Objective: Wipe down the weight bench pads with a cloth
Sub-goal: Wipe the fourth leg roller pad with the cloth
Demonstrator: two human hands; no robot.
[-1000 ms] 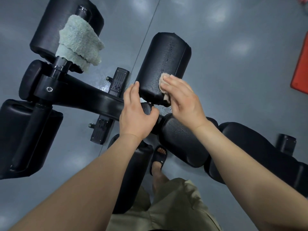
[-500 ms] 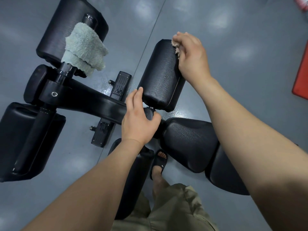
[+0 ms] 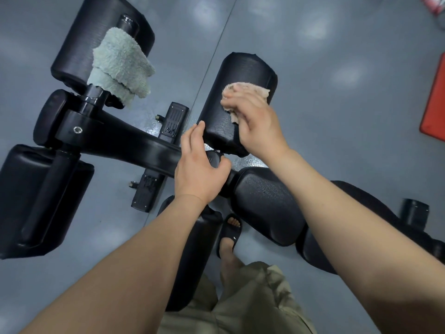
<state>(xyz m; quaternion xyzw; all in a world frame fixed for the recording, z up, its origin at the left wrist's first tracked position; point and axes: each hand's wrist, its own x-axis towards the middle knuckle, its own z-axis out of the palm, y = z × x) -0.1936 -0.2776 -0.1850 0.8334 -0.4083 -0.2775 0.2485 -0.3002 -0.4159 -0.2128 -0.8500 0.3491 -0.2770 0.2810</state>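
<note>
Cloth [image 3: 250, 91] on the pad, tan and bunched, pressed by the right hand [image 3: 257, 126] against the upper right side of the black roller pad [image 3: 240, 73], about halfway along its length. That grip is closed: the fingers curl over the cloth and a flap of it pokes out beyond the fingertips and below the palm. The left hand [image 3: 197, 174] sits on the black frame bar [image 3: 134, 145] just below, its grip loose and holding nothing, fingers fairly straight with the tips touching the near end of the roller pad, thumb lying against the black joint under it. Over on the left, a pale green towel [image 3: 120, 68] is draped across the second roller pad [image 3: 79, 37]. Beneath the right forearm lies the seat pad [image 3: 267, 203], its surface speckled with droplets. Down on the grey floor [image 3: 337, 116], a foot in a black sandal [image 3: 230, 233] stands beside the bench, with khaki shorts [image 3: 240, 304] at the bottom edge and something red [image 3: 435, 102] at the far right.
</note>
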